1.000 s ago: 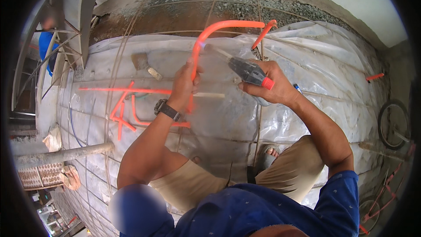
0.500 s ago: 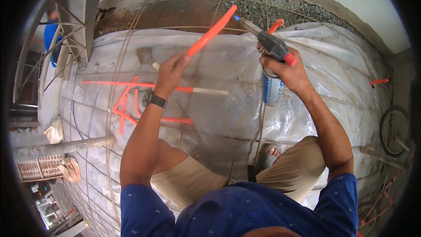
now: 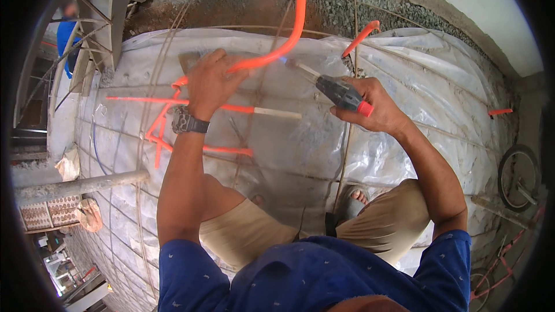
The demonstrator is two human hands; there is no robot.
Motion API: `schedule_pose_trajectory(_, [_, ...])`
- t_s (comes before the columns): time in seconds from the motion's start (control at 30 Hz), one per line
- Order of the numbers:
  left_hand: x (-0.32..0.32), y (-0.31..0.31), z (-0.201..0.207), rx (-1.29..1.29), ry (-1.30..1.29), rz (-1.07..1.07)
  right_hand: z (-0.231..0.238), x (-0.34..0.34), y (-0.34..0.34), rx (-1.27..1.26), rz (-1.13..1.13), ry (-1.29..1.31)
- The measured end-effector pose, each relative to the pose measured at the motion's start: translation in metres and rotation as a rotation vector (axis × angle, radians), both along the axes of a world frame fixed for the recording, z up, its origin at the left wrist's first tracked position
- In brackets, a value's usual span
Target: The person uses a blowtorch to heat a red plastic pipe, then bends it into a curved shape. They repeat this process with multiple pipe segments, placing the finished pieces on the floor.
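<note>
My left hand (image 3: 214, 81) is closed round an orange plastic pipe (image 3: 298, 17), which runs right and then curves up toward the far side. A black blowtorch (image 3: 338, 93) with a red knob is gripped in my right hand (image 3: 373, 104). Its metal nozzle points left, and a small blue flame (image 3: 283, 59) shows close to the bend of the pipe. The torch's gas canister is hidden under my right hand. Below my left wrist, several orange pipes (image 3: 228, 150) lie on the plastic sheet (image 3: 289, 156), one with a pale end (image 3: 277, 113).
Steel bars (image 3: 341, 167) form a grid over the sheet. Beyond the sheet lies a strip of soil and gravel (image 3: 341, 8). An orange pipe (image 3: 361, 37) sticks up past the torch. A bicycle wheel (image 3: 518, 176) stands at right; a person in blue (image 3: 66, 46) is at far left.
The orange pipe now shows a marked bend, its far end pointing up. My left hand has shifted left and away. The torch has come left and nearer, its flame now close to the bend.
</note>
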State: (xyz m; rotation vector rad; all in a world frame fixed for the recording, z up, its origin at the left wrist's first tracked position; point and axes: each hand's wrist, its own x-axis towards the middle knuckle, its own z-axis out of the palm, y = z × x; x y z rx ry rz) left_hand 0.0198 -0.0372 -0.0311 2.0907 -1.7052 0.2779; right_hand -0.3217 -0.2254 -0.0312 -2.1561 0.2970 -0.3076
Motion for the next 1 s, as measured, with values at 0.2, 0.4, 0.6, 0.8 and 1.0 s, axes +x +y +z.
schedule_pose_trajectory(0.2, [-0.004,-0.001,0.000,-0.001,-0.161,-0.039,0.002,0.005,0.003,0.028,-0.282,0.047])
schedule_pose_trajectory(0.4, [-0.009,-0.002,0.001,0.058,-0.191,0.004,0.002,0.006,0.003,-0.052,-0.125,0.088])
schedule_pose_trajectory(0.6, [-0.013,-0.004,-0.002,0.014,-0.225,0.006,-0.004,0.008,0.003,0.033,-0.116,0.004])
schedule_pose_trajectory(0.8, [-0.017,-0.005,-0.001,0.026,-0.271,0.038,-0.009,0.008,0.000,0.047,-0.387,0.007])
schedule_pose_trajectory(1.0, [-0.023,-0.006,-0.002,0.065,-0.298,0.077,-0.013,0.013,0.002,0.059,-0.028,0.001])
